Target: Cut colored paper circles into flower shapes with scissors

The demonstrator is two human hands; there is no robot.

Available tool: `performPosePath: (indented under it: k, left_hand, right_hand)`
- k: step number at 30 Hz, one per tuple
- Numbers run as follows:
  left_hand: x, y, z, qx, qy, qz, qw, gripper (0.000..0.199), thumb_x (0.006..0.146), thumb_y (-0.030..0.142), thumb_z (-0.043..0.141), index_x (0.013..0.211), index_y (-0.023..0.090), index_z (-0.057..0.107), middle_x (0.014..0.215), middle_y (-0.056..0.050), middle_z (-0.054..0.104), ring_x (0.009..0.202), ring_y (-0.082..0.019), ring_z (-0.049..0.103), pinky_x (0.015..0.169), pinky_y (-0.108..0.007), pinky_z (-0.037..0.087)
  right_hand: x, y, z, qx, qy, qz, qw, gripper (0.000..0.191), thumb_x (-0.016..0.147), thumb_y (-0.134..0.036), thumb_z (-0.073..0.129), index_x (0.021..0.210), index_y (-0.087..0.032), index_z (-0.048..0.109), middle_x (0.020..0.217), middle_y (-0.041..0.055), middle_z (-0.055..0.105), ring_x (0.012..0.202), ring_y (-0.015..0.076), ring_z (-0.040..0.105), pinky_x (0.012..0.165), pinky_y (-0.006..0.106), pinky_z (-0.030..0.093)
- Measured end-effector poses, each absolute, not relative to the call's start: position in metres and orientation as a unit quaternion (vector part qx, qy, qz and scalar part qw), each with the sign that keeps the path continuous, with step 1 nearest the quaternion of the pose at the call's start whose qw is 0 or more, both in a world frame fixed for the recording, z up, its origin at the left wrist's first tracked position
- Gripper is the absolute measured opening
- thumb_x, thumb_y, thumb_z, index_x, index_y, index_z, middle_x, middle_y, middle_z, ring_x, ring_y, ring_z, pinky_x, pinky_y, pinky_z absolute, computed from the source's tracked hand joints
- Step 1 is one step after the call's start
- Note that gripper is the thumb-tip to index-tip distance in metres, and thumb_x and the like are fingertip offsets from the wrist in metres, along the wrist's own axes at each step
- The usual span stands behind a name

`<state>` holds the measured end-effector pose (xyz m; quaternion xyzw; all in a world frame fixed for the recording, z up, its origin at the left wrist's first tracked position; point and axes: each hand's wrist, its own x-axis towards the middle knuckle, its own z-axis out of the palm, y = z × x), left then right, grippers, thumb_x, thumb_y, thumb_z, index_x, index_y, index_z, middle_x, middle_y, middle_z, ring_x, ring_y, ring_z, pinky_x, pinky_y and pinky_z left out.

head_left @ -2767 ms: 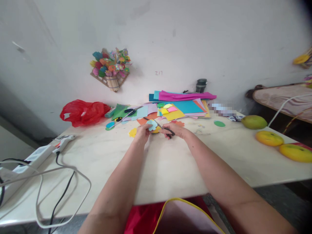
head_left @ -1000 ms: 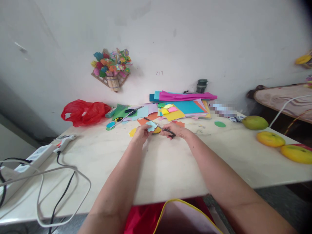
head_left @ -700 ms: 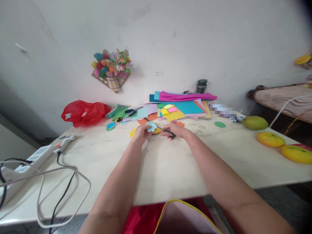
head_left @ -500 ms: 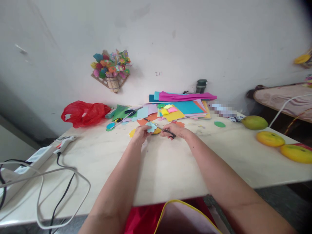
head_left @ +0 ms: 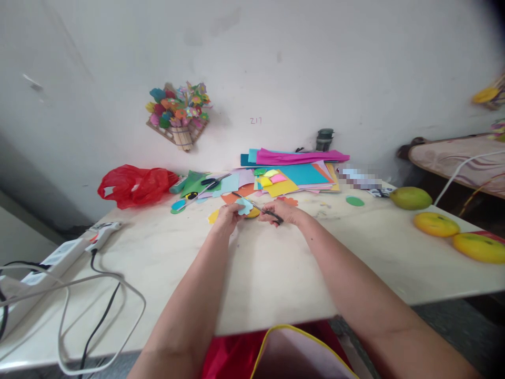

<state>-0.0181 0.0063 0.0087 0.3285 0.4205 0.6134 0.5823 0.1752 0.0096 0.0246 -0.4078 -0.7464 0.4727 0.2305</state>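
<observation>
Pinched in my left hand is a light blue paper flower with a scalloped edge. My right hand grips black-handled scissors, whose blades reach left along the top of the blue flower. Whether the blades touch the paper I cannot tell. A yellow-orange paper piece lies just behind, partly hidden. Beside my left hand rests a yellow cut-out, and an orange cut-out shows beyond my right fingers.
Coloured sheets are stacked at the back, with a second pair of scissors to their left. A red plastic bag sits back left. Cables and a power strip occupy the left side; mangoes the right. A green oval lies nearer.
Almost nothing differs. The view has shifted very slightly; both hands keep hold of the blue paper flower and the scissors in the same place.
</observation>
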Motion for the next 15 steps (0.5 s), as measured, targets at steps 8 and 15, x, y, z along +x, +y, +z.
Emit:
performPosePath:
  k: [8,15]
  left_hand:
    - [-0.0121,0.0038,0.0130,0.314,0.433,0.612,0.582,0.008,0.054,0.005,0.063,0.061,0.009,0.062,0.058,-0.006,0.065,0.052,-0.014,0.062,0.049,-0.023,0.052]
    - [-0.0109,0.0027,0.0147,0.307,0.435,0.621,0.576,0.009,0.055,0.005,0.062,0.063,0.009,0.061,0.059,-0.006,0.064,0.050,-0.014,0.061,0.047,-0.023,0.051]
  right_hand:
    - [0.1744,0.0085,0.0226,-0.393,-0.737,0.494,0.242,0.028,0.063,-0.036,0.073,0.070,-0.016,0.055,0.051,-0.0048,0.053,0.042,0.0062,0.048,0.041,0.018,0.038]
    - [0.1736,0.0089,0.0234,-0.396,-0.733,0.495,0.248,0.028,0.062,-0.036,0.074,0.070,-0.015,0.057,0.049,-0.0056,0.051,0.040,0.0059,0.045,0.040,0.018,0.037]
